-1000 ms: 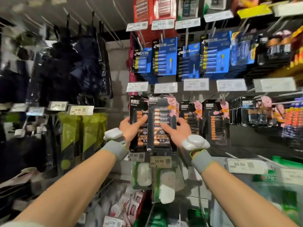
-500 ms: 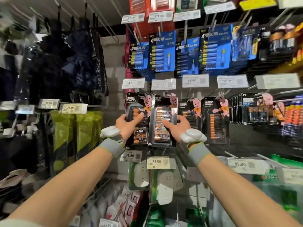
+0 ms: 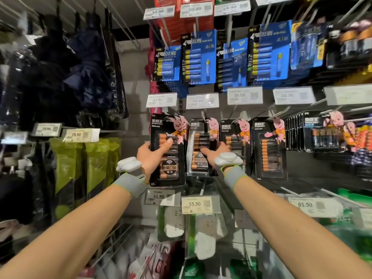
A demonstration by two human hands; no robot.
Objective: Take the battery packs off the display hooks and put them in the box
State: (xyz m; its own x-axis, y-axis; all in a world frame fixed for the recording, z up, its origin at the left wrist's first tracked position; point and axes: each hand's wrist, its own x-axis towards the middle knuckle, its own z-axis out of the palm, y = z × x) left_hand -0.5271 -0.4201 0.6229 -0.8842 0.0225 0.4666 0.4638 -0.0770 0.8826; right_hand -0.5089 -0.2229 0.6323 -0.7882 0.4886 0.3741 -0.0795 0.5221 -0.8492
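Pulled slightly forward since before: gripping leftmost battery pack (image 3: 169, 168) in left hand (image 3: 149, 156), neighbouring pack (image 3: 198, 164) in right hand (image 3: 213, 153). Possibly still on display hooks (image 3: 203, 115). Next: slide both clear, lower into unseen box.

Left hand (image 3: 150, 158) pulled its battery pack (image 3: 171, 171) outward, apart from neighbouring pack (image 3: 198, 164).

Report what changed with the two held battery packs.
The left hand drew the left battery pack out toward the camera; it now shows larger, in front of its neighbour. The right hand keeps its grip on the second pack, which barely moved. Nothing was let go. Other hanging packs and price tags stayed.
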